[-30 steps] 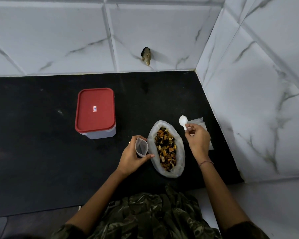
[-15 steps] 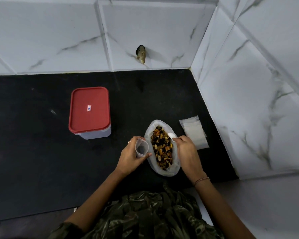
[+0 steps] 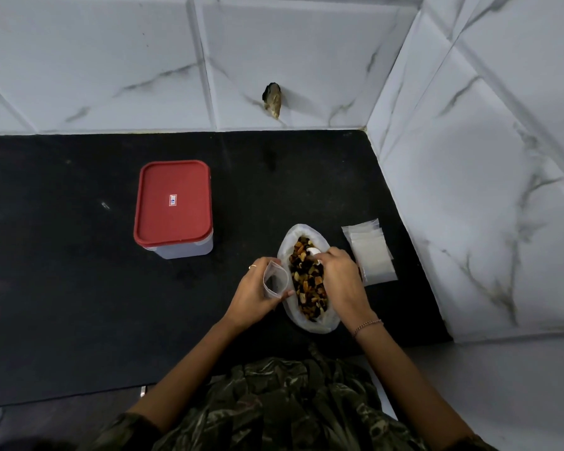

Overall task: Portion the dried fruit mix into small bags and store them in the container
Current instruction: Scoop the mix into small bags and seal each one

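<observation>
Over the big bag (image 3: 311,325) of dried fruit mix (image 3: 306,288) on the table (image 3: 79,288), your right hand (image 3: 342,281) pinches the white spoon (image 3: 313,251). Scoop shallow, lift level, and tip into the small bag (image 3: 275,280) your left hand (image 3: 253,296) holds open alongside.

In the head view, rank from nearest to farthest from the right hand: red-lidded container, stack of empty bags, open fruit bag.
1. Open fruit bag, under the right hand.
2. Stack of empty bags, just to its right.
3. Red-lidded container, far left.
</observation>
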### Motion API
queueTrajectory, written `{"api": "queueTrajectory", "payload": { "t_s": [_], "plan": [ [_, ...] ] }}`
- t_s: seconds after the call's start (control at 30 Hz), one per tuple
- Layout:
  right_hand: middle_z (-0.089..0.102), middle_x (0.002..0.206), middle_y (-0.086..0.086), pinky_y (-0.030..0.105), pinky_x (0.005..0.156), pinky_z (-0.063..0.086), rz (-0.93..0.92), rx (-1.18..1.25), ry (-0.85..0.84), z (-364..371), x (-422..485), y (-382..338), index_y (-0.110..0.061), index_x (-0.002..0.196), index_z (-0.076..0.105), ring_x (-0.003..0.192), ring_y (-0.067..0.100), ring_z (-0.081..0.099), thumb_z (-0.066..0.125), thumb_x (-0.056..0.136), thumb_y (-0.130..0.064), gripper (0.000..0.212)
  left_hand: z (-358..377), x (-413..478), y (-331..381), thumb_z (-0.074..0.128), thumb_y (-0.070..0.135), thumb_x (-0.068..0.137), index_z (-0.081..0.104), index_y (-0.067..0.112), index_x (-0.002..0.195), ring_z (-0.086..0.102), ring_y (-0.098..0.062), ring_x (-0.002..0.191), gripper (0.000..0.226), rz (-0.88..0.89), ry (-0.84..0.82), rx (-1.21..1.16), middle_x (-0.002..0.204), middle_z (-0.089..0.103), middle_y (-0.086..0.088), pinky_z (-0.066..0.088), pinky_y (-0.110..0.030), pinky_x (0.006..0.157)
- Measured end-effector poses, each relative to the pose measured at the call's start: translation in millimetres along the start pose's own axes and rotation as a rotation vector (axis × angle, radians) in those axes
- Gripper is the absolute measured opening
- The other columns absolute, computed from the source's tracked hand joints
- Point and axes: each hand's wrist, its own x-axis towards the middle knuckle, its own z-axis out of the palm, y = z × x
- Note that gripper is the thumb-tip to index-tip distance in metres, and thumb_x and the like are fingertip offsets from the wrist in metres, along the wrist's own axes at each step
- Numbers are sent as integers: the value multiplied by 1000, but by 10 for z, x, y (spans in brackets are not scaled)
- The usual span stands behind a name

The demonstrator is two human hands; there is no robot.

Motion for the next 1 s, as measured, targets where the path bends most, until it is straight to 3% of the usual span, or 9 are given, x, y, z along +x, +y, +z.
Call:
{"api": "queueTrajectory", "payload": {
  "t_s": [0.13,0.2,0.37,0.6,0.77,0.87,1.0],
  "plan": [
    [55,124,9,33,93,44,95,-5,-131,-88,156,80,-13,125,56,111,23,53,55,90,-10,35,20,-4,-3,79,34,76,50,23,122,52,-2,113,56,-3,-11,7,121,54,9,48,-23,94],
    [61,114,15,38,90,44,7,5,-52,-96,142,126,-6,112,65,106,30,55,51,90,-2,26,32,-3,-6,79,33,75,49,27,122,52,-1,112,56,-13,-4,17,121,53,8,49,-23,93],
    [58,119,3,26,91,50,64,7,-14,-88,137,72,-17,119,63,104,15,58,57,91,-8,30,70,14,-30,81,33,72,50,24,123,52,-1,110,60,-8,0,35,120,51,8,51,-24,91],
    [62,120,5,28,93,50,214,222,-115,-223,218,163,-13,110,67,105,13,59,56,91,-6,23,92,10,-32,81,34,73,48,23,124,51,-1,109,62,-12,-2,58,121,48,9,51,-23,89],
    [63,121,0,17,78,49,228,317,12,-77,232,125,-13,111,66,91,3,58,56,91,-8,23,83,12,16,80,36,73,49,18,123,48,2,104,62,-13,3,86,122,47,7,46,-13,85],
    [63,120,1,14,70,48,212,302,-74,-117,208,163,-14,113,65,85,3,59,54,92,-8,24,81,13,24,80,37,72,48,18,124,49,0,105,63,-16,2,81,122,47,7,46,-15,85],
    [62,119,2,25,86,51,193,221,-178,-180,255,119,-15,114,65,98,12,60,53,93,-11,25,87,-1,26,79,36,73,49,19,124,51,-4,108,62,-3,-3,90,123,48,5,49,-22,88]
  ]
}}
